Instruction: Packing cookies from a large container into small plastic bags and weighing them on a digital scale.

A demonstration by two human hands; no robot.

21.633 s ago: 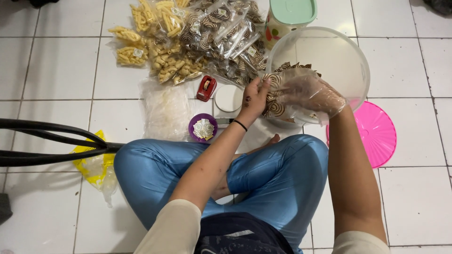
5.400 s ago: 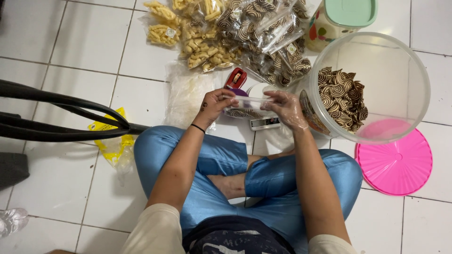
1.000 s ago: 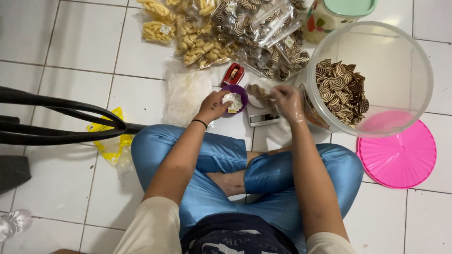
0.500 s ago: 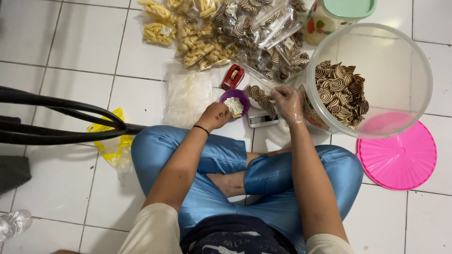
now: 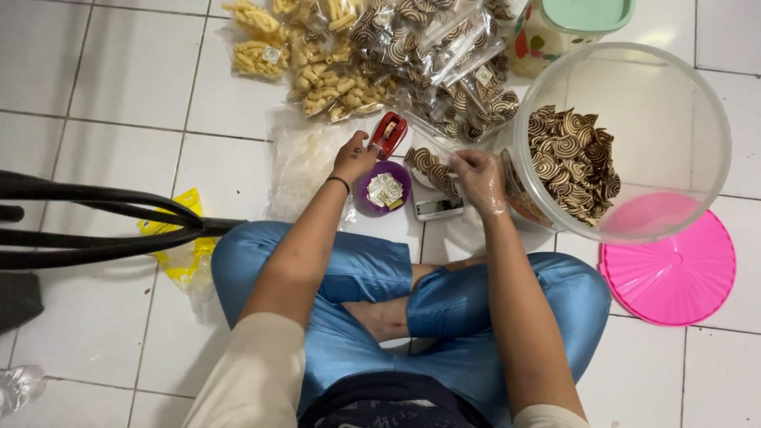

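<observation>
My left hand (image 5: 354,158) lies over the near end of a red stapler (image 5: 389,133), fingers curled on it. A black band circles that wrist. My right hand (image 5: 480,179), in a thin clear glove, pinches a small clear bag of brown-and-white swirl snacks (image 5: 430,167) just left of the big tub. Between the hands sits a small purple bowl (image 5: 372,203) with folded white paper slips. A small grey flat device (image 5: 438,208) lies right below the bag.
A large clear tub (image 5: 674,119) tilts at right, partly filled with swirl snacks, beside its pink lid (image 5: 674,273). Packed snack bags (image 5: 372,47) pile up at the top, beside a green-lidded jar (image 5: 571,24). Empty plastic bags (image 5: 301,162) lie left. Black chair legs (image 5: 103,226) and a yellow bag (image 5: 176,250) are at left.
My left hand has left the purple bowl and moved up to the red stapler. My right hand keeps hold of the snack bag and has shifted slightly down.
</observation>
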